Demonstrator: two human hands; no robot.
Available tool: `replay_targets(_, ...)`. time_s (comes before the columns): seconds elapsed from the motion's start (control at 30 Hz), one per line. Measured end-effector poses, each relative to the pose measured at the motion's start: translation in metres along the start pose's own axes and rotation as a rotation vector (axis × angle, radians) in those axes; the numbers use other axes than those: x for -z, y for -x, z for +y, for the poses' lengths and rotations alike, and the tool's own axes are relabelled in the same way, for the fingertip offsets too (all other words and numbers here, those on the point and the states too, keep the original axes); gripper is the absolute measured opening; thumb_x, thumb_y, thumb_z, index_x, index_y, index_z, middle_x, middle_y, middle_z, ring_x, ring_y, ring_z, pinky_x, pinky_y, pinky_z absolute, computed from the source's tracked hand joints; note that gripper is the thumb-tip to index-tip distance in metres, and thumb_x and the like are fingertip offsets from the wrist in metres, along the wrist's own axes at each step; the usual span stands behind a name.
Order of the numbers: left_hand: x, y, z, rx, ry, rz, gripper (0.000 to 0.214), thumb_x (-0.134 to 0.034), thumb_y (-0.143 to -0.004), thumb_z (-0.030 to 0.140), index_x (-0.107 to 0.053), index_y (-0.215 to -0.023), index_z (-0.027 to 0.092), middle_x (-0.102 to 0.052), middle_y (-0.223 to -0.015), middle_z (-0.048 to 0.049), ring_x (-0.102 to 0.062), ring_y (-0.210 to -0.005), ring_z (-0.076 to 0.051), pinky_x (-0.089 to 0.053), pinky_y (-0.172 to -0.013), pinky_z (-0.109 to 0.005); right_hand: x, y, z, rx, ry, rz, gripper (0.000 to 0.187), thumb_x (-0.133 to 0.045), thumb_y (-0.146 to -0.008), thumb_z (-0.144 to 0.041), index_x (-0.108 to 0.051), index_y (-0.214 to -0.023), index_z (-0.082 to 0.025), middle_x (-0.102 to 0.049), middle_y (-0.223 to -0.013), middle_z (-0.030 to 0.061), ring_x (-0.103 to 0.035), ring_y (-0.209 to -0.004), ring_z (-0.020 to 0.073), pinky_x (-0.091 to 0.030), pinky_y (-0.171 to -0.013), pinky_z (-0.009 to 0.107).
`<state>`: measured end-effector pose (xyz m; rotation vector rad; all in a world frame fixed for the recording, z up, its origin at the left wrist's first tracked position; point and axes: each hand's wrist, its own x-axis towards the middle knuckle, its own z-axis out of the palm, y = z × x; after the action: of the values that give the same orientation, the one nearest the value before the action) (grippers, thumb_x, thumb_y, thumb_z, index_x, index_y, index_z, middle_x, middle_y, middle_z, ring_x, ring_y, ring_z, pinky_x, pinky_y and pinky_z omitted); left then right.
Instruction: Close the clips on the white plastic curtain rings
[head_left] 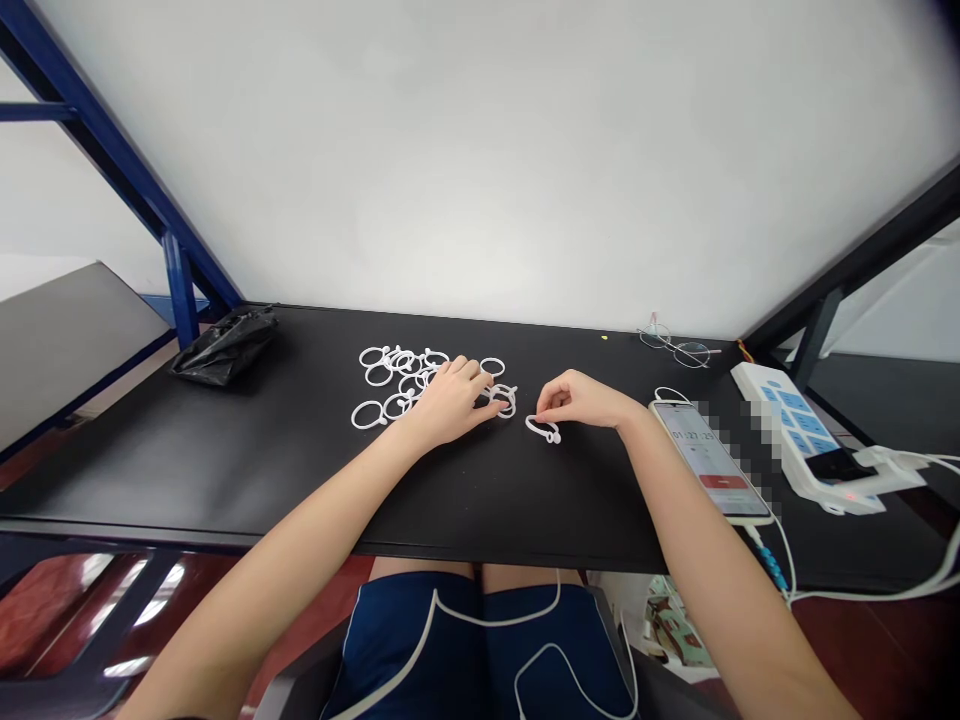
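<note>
Several white plastic rings with small knobs lie in a loose, partly overlapping heap on the black tabletop. My left hand rests over the right side of this heap, its fingers apart and hiding some rings. Under its thumb and fingertips, a few overlapping rings show. To the right of the heap, my right hand pinches one white plastic ring by its upper edge. That ring is tilted, its knobbed end toward me, close to the tabletop.
A black plastic bag sits at the far left. Eyeglasses lie at the back right. Beside my right forearm are a phone with a cable and a white power strip. A white cord crosses my lap.
</note>
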<state>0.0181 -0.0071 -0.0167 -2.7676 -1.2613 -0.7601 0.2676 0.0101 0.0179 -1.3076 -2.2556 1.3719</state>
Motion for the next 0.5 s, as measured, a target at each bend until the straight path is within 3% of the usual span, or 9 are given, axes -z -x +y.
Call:
replay_targets(0.2,0.0,0.0,0.0,-0.008,-0.028,0.029,0.038,-0.046,-0.094,0.049,-0.061,-0.099,0.015,-0.056,-0.098,-0.0103,-0.049,-0.09,-0.023,-0.042,-0.084,-0.038,-0.004,-0.003,-0.001,0.034,-0.044,0.101,0.03,-0.073,-0.072,-0.043,-0.068,-0.076,-0.013,-0.066,-0.063,0.0035,-0.059,-0.057,0.0128,-0.041,-0.053,0.024)
replay_targets(0.37,0.007,-0.001,0.006,-0.023,0.0,0.069,0.034,-0.035,-0.1,0.038,-0.055,-0.115,0.015,-0.058,-0.106,-0.0115,-0.051,-0.095,-0.024,-0.042,-0.086,-0.038,-0.011,-0.008,-0.004,0.054,-0.133,0.231,0.034,-0.068,-0.078,-0.048,-0.061,-0.079,-0.015,-0.068,-0.068,0.0045,-0.06,-0.052,0.0122,-0.037,-0.044,0.021)
replay_targets(0.5,0.013,-0.001,0.014,-0.116,0.113,0.096,0.032,-0.039,-0.099,0.035,-0.049,-0.122,0.015,-0.059,-0.114,-0.0123,-0.053,-0.098,-0.023,-0.043,-0.087,-0.038,-0.021,-0.013,-0.009,0.113,-0.252,0.224,0.036,-0.066,-0.08,-0.051,-0.06,-0.084,-0.015,-0.067,-0.068,0.0027,-0.055,-0.047,0.0091,-0.036,-0.041,0.019)
